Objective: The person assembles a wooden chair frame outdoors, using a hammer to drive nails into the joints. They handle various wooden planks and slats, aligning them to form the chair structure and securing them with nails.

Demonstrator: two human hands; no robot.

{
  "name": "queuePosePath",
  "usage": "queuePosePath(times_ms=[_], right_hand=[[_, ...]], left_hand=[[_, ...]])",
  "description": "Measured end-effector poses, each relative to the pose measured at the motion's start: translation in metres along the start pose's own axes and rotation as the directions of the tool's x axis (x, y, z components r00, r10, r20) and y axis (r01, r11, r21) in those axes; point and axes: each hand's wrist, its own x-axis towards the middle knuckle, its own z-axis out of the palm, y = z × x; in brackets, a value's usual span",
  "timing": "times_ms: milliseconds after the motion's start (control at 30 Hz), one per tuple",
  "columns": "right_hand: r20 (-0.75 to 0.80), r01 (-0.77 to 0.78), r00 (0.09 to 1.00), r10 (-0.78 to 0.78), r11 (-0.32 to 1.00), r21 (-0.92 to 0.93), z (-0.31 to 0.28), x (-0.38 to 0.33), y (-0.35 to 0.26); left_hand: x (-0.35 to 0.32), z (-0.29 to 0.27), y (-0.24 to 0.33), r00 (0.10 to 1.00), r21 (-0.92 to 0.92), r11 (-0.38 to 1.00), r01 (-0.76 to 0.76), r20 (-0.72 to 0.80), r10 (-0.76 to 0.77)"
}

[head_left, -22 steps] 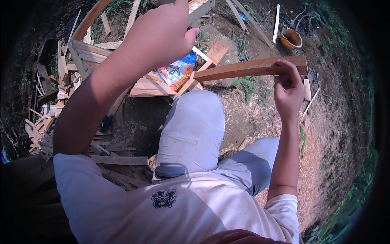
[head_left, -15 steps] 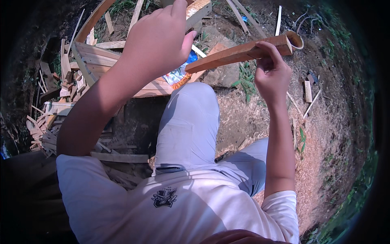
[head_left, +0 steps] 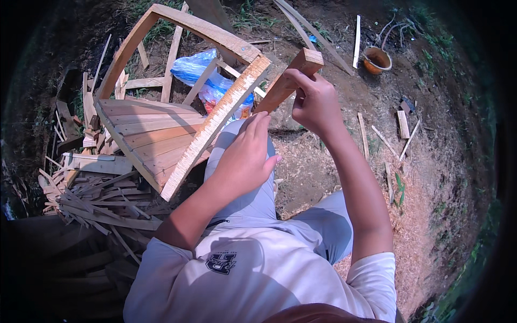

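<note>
A squared wooden beam [head_left: 279, 92] slants over the person's knee, its near end low beside the left hand, its far end raised to the right. The right hand [head_left: 319, 105] grips it near the upper end, thumb and fingers closed around it. The left hand [head_left: 239, 161] has its fingers stretched out and thumb apart, fingertips at the lower end; whether they touch cannot be told. Just left, a wooden frame [head_left: 202, 27] with a slatted panel [head_left: 153, 129] crowds the work, its rough-edged rail partly hiding a blue plastic bag [head_left: 188, 70], whose contents are unclear. Loose offcuts [head_left: 113, 199] heap at left. Well apart at right sit an orange bowl [head_left: 369, 66], its contents too dark to tell, and a short block [head_left: 403, 124].
</note>
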Motion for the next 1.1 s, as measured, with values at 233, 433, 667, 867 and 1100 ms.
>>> queuePosePath(times_ms=[233,433,667,867,1100], right_hand=[[0.130,0.100,0.987,-0.097,0.995,-0.017,0.013,-0.006,-0.004],[0.342,0.223,0.920,-0.189,0.973,-0.063,-0.003,0.001,-0.009],[0.368,0.301,0.890,-0.271,0.953,-0.026,-0.036,-0.014,-0.018],[-0.123,-0.275,0.913,0.388,0.811,0.517,-0.029,-0.043,0.007],[-0.110,-0.538,0.604,0.790,0.505,0.675,0.061,-0.062,0.089]], left_hand=[[0.059,0.037,-0.082,0.965,-0.149,0.954,0.260,0.008,-0.261],[0.093,0.072,-0.094,0.987,-0.401,0.903,0.156,0.025,-0.159],[0.087,0.082,-0.092,0.976,-0.070,0.997,-0.016,-0.216,0.000],[0.092,0.084,-0.085,0.911,-0.568,0.809,0.149,-0.241,-0.336],[0.105,0.085,-0.086,0.818,-0.520,0.848,0.102,-0.441,-0.369]])
